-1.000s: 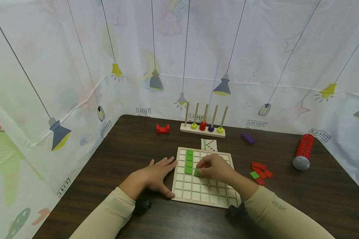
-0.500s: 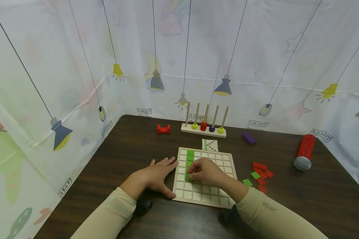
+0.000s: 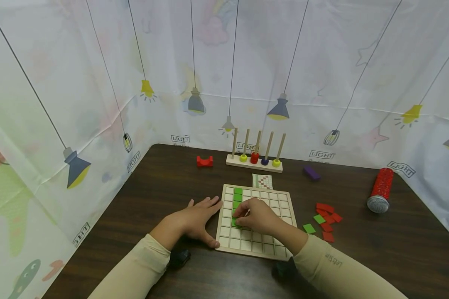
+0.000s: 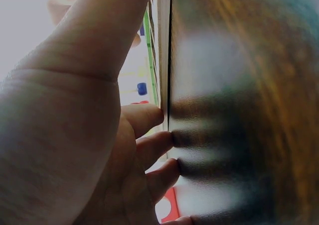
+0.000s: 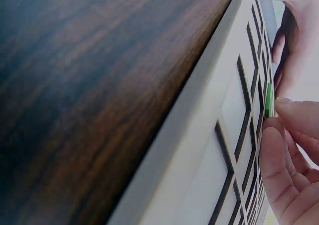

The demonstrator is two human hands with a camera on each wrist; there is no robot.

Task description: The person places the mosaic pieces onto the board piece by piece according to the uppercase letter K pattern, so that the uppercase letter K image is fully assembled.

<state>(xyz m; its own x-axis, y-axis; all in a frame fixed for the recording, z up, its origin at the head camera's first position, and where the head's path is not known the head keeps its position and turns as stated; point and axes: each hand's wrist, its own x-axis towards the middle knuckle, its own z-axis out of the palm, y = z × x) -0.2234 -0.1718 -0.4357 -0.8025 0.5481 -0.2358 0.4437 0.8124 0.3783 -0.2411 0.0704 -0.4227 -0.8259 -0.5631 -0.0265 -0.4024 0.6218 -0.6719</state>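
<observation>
A wooden grid board point(image 3: 224, 243) lies on the dark table, with a column of green square tiles point(image 3: 237, 197) in its second column from the left. My right hand point(image 3: 259, 216) is over the board, thumb and fingertips pinching a green tile point(image 3: 234, 222) at the lower end of that column. In the right wrist view, this green tile point(image 5: 269, 99) stands slightly proud of the grid beside the fingertips. My left hand point(image 3: 192, 220) rests with spread fingers along the board's left edge, thumb at the near left corner. My right hand hides part of the column.
Right of the board lie loose red tiles point(image 3: 325, 207) and two green tiles point(image 3: 309, 229). Behind it are a printed pattern card point(image 3: 263, 181), a peg stacker point(image 3: 254, 162), a red arch block point(image 3: 204, 161) and a purple block point(image 3: 312, 172). A red microphone point(image 3: 382, 190) lies far right.
Over the last second my right hand has moved left and slightly nearer, bringing the green tile to the column's lower end. Since half a second ago it has hardly moved. The left hand stays put.
</observation>
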